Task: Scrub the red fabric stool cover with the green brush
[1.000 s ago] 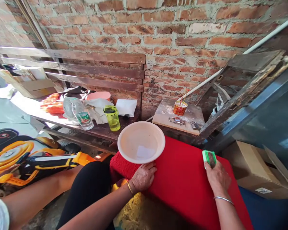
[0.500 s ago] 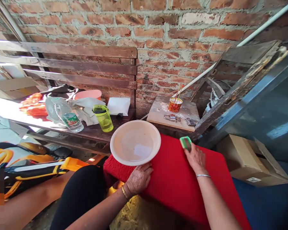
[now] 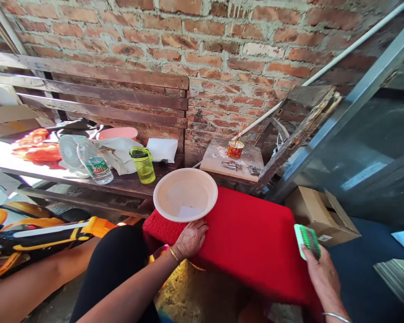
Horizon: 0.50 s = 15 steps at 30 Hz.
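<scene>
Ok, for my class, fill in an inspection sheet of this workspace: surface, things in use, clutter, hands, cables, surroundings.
Surface: red cloth, bumpy-textured at its left end.
Things in use: pale basin, seemingly holding water; green scrub brush.
Clutter: lime-green drinking bottle, clear bottle and fan on the bench; two padlocks and a cup of sticks on a wooden board.
Hands: left hand at the basin's near rim; right hand gripping the brush.
Cables: nothing clearly identifiable.
Surroundings: brick wall, slanting white pipe; cardboard box to the right.

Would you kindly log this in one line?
left hand: at round off-white basin | right hand: holds green bristled brush | surface: red cloth
</scene>
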### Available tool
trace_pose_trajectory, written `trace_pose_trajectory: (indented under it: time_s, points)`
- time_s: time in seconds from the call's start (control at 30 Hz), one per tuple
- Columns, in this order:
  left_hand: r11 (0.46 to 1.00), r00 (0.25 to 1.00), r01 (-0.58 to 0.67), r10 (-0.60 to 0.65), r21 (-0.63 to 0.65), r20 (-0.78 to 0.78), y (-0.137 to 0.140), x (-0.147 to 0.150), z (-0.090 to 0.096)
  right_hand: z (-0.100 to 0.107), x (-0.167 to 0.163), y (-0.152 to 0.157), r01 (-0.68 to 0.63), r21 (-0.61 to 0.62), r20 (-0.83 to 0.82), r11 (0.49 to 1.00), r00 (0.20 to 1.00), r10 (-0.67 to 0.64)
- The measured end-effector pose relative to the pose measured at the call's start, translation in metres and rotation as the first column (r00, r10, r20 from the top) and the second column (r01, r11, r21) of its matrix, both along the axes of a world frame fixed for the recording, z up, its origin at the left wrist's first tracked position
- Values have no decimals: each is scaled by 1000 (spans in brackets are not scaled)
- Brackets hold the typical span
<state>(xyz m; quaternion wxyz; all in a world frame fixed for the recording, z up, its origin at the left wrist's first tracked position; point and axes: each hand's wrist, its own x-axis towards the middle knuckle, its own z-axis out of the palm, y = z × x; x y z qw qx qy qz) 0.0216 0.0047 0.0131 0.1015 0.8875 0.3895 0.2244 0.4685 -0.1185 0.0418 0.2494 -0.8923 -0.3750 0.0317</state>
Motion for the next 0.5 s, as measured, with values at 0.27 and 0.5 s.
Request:
trace_pose_trajectory:
  time_s: [0.27,0.5]
  points:
    - [1000,1000,3,-3,-17,15,5,-1,0,-47,-133,-32,-657,-14,416,754,682,602]
    - [1000,1000,8,-8,-6,-13,9,-3,-5,-11,-64,-32,-286,-230,430,930,828,360]
